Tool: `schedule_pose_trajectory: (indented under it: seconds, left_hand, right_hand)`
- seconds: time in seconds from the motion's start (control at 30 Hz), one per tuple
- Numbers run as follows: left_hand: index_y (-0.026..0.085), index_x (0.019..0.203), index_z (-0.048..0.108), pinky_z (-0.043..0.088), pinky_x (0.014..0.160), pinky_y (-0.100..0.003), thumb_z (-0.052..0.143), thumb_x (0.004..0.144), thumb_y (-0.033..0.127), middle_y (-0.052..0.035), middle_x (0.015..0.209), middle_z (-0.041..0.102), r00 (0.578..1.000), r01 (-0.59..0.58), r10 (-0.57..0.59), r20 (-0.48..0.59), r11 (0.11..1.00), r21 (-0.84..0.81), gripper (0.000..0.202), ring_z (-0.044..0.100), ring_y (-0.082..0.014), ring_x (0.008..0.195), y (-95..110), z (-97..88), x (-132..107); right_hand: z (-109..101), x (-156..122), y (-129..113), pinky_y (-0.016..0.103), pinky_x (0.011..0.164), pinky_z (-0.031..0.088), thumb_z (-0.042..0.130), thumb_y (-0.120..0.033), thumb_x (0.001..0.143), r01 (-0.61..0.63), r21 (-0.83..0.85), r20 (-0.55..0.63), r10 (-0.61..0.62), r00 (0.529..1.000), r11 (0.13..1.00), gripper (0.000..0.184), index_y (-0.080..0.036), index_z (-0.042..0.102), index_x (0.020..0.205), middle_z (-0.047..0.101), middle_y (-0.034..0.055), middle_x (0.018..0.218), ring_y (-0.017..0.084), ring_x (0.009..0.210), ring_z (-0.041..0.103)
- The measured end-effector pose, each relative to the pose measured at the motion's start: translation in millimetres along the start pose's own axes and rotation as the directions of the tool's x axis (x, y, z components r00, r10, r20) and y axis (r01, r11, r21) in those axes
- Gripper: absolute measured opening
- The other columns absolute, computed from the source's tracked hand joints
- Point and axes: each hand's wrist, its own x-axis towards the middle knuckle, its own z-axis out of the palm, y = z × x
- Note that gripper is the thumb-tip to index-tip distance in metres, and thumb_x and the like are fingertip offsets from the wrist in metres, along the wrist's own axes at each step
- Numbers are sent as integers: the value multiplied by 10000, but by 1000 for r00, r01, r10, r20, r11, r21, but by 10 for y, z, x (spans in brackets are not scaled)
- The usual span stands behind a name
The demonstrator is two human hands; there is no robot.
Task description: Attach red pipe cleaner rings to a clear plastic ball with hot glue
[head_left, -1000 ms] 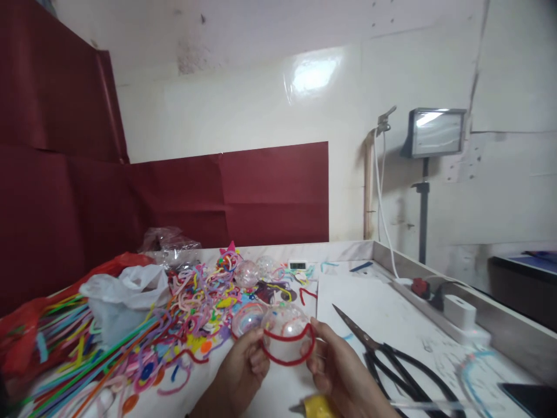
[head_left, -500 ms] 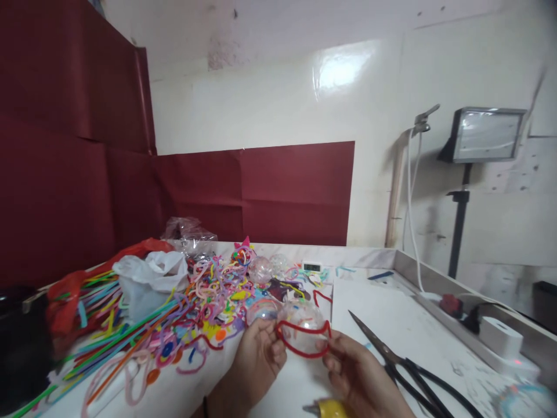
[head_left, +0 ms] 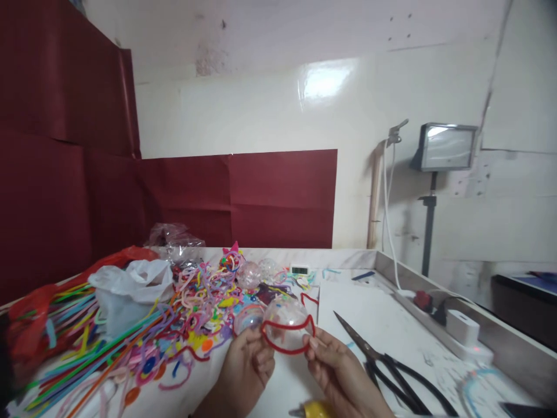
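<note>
My left hand (head_left: pixel 248 366) and my right hand (head_left: pixel 337 371) together hold a clear plastic ball (head_left: pixel 285 319) just above the white table (head_left: pixel 391 325). A red pipe cleaner (head_left: pixel 287 346) bent into a loop with two ear-like corners lies against the ball's front. Fingers of both hands pinch the loop's ends against the ball. Another clear ball half (head_left: pixel 248 318) sits just behind my left hand.
A heap of coloured pipe cleaners (head_left: pixel 143 342), a white plastic bag (head_left: pixel 126 284) and a red bag (head_left: pixel 26 325) fill the left. Black scissors (head_left: pixel 383 366) lie to the right. A yellow-tipped tool (head_left: pixel 315 409) lies at the bottom edge. A lamp on a stand (head_left: pixel 446 148) and a white power strip (head_left: pixel 461 331) are at the right.
The view has swung back to the right and slightly down. Both hands keep holding the ball and red loop in much the same pose.
</note>
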Motion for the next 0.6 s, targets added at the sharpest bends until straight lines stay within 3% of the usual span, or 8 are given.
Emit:
schedule_pose_trajectory:
  seconds: [0.13, 0.27, 0.37, 0.47, 0.53, 0.6]
  left_hand:
    - [200, 618, 386, 244, 389, -152, 578, 654, 154, 115, 418, 318, 999, -20, 16, 30, 992, 126, 201, 334, -34, 350, -75, -21, -4]
    - [191, 717, 476, 241, 376, -165, 637, 518, 131, 102, 496, 461, 995, -87, 68, 71, 944, 317, 262, 370, -33, 344, -194, -58, 38]
    - [187, 818, 518, 160, 313, -173, 603, 516, 131, 64, 628, 592, 977, -208, 206, 56, 864, 459, 318, 352, -26, 267, -206, -134, 124]
    - [206, 897, 517, 183, 307, -164, 629, 585, 188, 54, 732, 630, 907, -372, 417, 52, 739, 562, 331, 392, -26, 282, -80, -206, 184]
    - [198, 902, 552, 304, 356, -175, 644, 638, 213, 37, 758, 638, 844, -463, 528, 88, 636, 617, 280, 485, -54, 377, 54, -214, 173]
    - [184, 906, 611, 456, 513, -221, 652, 674, 240, -1, 806, 661, 781, -535, 606, 150, 524, 663, 242, 604, -115, 576, 187, -177, 116]
  right_hand:
    - [66, -21, -22, 123, 466, 506, 960, -145, 469, 23, -2, -43, -23, 999, 1000, 422, -82, 700, 795, 680, -1, 641, 45, 480, 587]
    - [105, -36, -44, 117, 459, 497, 972, -182, 431, 43, -5, -79, -43, 996, 999, 446, -90, 699, 772, 668, -14, 619, 37, 473, 570]
    - [102, -39, -73, 112, 458, 488, 978, -187, 388, 45, -7, -105, -46, 993, 999, 473, -90, 693, 752, 658, -19, 604, 33, 469, 559]
    - [84, -31, -92, 112, 458, 481, 970, -187, 372, 35, -18, -129, -37, 991, 999, 465, -95, 684, 727, 643, -25, 575, 32, 460, 550]
    - [80, -32, -78, 115, 457, 478, 959, -190, 369, 21, -33, -147, -25, 989, 999, 456, -108, 674, 715, 656, -18, 588, 35, 462, 556]
    - [93, -56, -34, 119, 446, 470, 948, -194, 368, -2, -56, -159, -7, 987, 998, 454, -117, 663, 714, 672, -6, 613, 38, 459, 556]
